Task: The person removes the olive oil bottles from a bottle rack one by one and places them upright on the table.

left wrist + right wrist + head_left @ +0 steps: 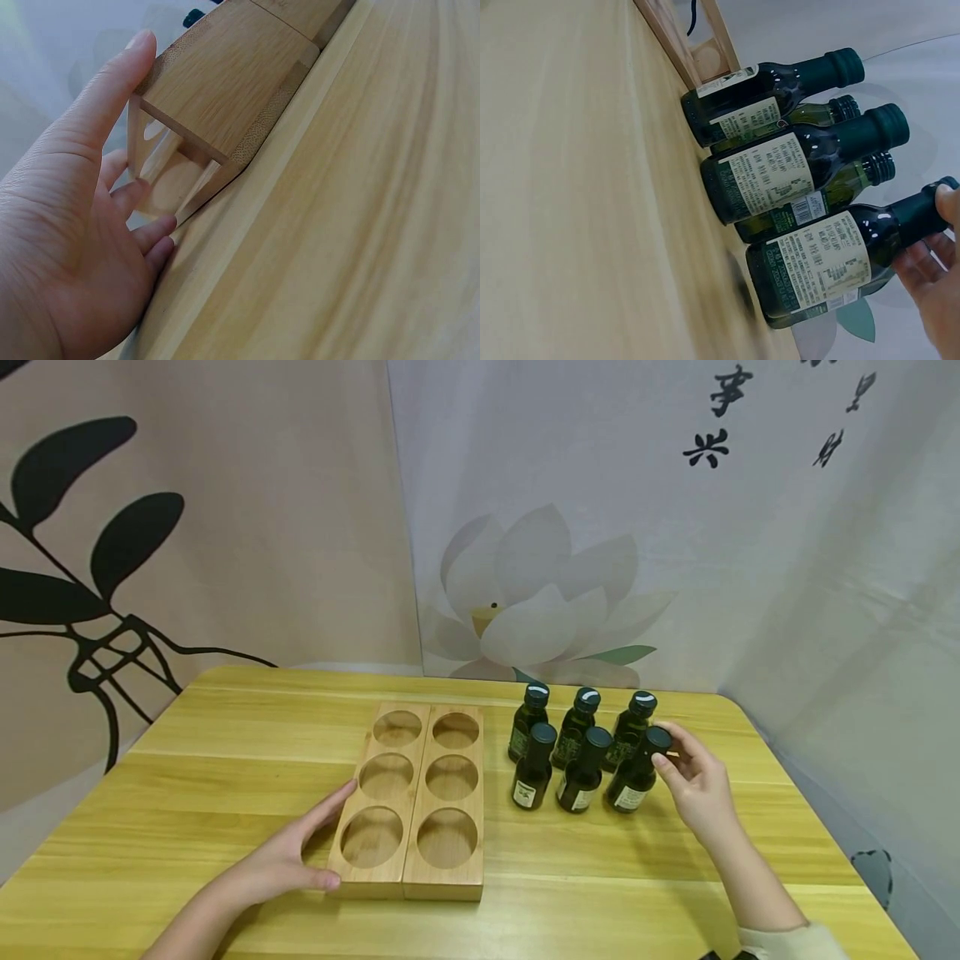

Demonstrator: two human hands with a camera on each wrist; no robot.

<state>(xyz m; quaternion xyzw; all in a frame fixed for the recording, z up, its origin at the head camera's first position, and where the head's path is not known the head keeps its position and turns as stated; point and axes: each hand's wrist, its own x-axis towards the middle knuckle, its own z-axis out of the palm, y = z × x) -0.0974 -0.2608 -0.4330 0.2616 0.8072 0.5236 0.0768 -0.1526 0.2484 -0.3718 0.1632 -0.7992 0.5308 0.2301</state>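
Note:
Two wooden holders stand side by side, a left holder [372, 835] and a right holder [480, 835], each with three round holes. My left hand [281, 860] rests against the left holder's outer side, thumb at the near corner and fingers along the side. In the left wrist view the holder's side [232, 82] has an open frame near my fingertips. My right hand [697, 781] pinches the neck of the near right dark bottle [628, 781]; in the right wrist view this bottle [821, 259] leans slightly, and whether its base touches the table cannot be told.
Several other dark green bottles stand in two rows right of the holders, among them a near left bottle [531, 777], a near middle bottle [581, 781] and a far left bottle [528, 718]. A printed curtain [300, 527] hangs behind the wooden table [225, 760].

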